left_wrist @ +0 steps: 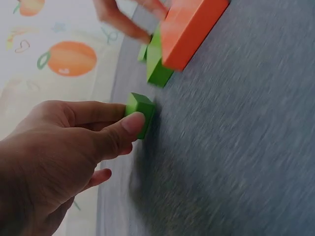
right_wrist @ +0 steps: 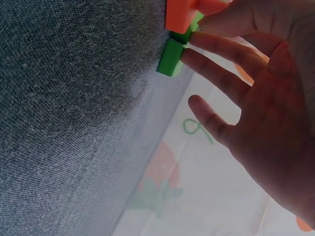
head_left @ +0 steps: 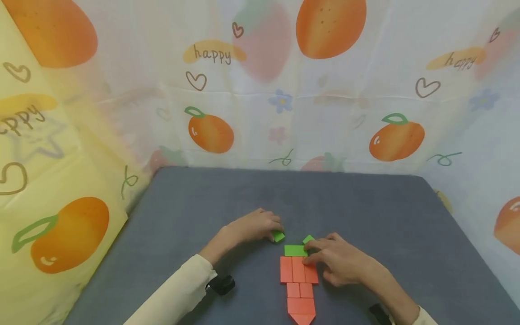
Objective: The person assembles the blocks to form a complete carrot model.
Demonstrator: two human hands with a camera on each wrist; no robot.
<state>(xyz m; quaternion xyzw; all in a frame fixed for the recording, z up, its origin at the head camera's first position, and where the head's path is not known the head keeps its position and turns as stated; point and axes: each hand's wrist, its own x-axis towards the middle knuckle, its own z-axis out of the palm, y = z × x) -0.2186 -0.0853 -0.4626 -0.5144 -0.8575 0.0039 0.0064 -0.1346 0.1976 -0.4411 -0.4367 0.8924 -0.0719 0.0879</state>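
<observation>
Between thumb and fingertips my left hand (head_left: 257, 225) pinches a small green block (left_wrist: 140, 110), just beyond and left of a flat arrangement of blocks. My right hand (head_left: 345, 261) lies at the arrangement's right side, its fingers extended. In the right wrist view its fingertips touch a small green block (right_wrist: 171, 58) and the green block beside it. The long green block (head_left: 293, 250) lies against a row of upright orange-red blocks (head_left: 286, 269). Nearer me, smaller orange-red blocks (head_left: 300, 305) continue down to a pointed end.
A dark grey cloth-covered table (head_left: 203, 194) spreads around the blocks. White fruit-printed curtains (head_left: 252, 108) hang behind it and at both sides. A black wrist camera (head_left: 223, 285) sits on my left wrist, another (head_left: 379, 313) on the right.
</observation>
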